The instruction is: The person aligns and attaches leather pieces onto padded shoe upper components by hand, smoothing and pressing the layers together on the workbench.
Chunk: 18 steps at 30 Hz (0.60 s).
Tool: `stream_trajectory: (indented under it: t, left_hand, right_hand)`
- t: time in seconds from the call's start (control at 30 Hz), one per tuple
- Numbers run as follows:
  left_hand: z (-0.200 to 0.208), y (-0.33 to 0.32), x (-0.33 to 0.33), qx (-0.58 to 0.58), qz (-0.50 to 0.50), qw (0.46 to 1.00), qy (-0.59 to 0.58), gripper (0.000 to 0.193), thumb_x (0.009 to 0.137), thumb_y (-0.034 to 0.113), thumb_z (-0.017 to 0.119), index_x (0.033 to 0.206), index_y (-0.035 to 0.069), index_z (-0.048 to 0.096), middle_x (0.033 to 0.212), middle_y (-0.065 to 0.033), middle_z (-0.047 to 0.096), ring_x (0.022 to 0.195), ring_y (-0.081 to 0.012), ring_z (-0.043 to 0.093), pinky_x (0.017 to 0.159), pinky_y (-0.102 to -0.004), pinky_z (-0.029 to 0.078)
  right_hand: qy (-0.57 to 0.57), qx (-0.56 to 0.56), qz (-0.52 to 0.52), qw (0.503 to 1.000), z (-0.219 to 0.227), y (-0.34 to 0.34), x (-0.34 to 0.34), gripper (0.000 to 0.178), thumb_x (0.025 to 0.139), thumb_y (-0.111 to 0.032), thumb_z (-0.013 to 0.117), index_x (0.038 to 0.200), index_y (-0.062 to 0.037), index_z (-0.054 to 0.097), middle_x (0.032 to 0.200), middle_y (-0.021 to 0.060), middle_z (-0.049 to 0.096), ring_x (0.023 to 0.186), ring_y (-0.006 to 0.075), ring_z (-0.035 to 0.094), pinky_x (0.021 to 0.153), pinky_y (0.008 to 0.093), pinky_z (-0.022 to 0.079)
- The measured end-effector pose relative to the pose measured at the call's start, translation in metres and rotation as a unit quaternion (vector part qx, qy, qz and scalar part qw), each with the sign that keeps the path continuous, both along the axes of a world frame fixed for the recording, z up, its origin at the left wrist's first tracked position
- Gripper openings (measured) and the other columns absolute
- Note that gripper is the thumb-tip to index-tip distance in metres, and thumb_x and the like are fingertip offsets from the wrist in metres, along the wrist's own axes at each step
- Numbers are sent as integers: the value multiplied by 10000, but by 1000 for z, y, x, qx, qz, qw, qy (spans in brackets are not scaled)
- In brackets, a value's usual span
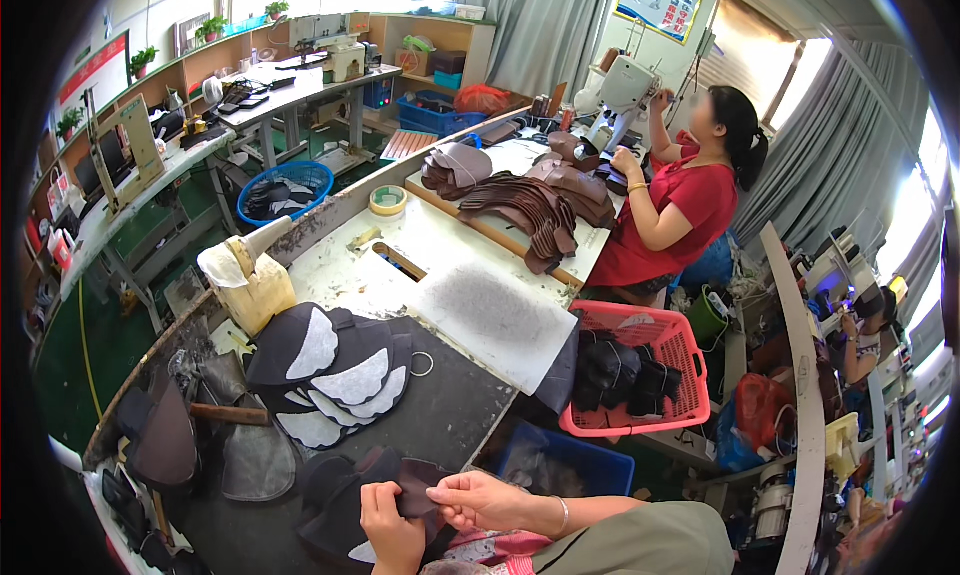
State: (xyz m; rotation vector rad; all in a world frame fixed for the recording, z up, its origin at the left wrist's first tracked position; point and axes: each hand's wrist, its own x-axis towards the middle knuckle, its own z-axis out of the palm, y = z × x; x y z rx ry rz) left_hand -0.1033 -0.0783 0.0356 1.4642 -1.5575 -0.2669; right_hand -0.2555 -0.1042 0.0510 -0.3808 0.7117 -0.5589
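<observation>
The right hand (492, 501) has its grip pinched on one side of a dark brown piece (421, 478), and the left hand's (394, 535) grip is curled tight on the other side, maybe so the thin piece cannot flop or slip. It is near the close end of the black desk (462, 377), beside a dark pile (328, 497) that seems put there for easy reach. Farther out, dark pieces with white patches (352, 380) overlap like a fan, perhaps so each one is easy to grab.

One pink basket (636, 428), one tape roll (388, 211), four plants (143, 58).
</observation>
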Motion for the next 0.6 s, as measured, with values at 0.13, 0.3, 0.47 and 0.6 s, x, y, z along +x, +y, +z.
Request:
stream_trajectory:
  t: [0.13, 0.3, 0.47, 0.6]
  left_hand:
    - [-4, -1, -4, 73, -82, 993, 41, 223, 607, -33, 644, 783, 24, 521, 780, -147, 501, 676, -305, 531, 563, -375, 420]
    - [24, 2, -14, 82, -179, 965, 172, 414, 615, 104, 805, 949, 4, 581, 815, -94, 589, 726, -231, 607, 629, -322, 474]
    - [20, 12, 1, 189, -159, 909, 336, 272, 704, -11, 758, 914, -54, 591, 825, -92, 631, 764, -120, 622, 690, -244, 523]
    - [17, 16, 13, 193, -90, 941, 265, 151, 780, 31, 713, 909, -40, 681, 793, -114, 694, 678, -120, 655, 615, -226, 517]
  right_hand:
    - [-22, -75, -35, 996, -2, -10, -9, 262, 913, -222, 613, 728, -81, 493, 560, -35, 448, 451, 41, 347, 410, 213, 230]
    - [7, -143, -41, 989, 5, -16, -18, 240, 926, -182, 594, 732, -68, 510, 562, -58, 411, 452, 31, 294, 406, 224, 191]
    - [144, -284, 84, 944, 5, -17, -6, 222, 862, -198, 673, 745, -23, 599, 579, -26, 531, 463, 26, 426, 397, 196, 295]
    - [224, -285, 70, 929, 18, -19, 9, 133, 837, -102, 656, 737, -16, 640, 598, 0, 589, 496, 32, 502, 437, 182, 384]
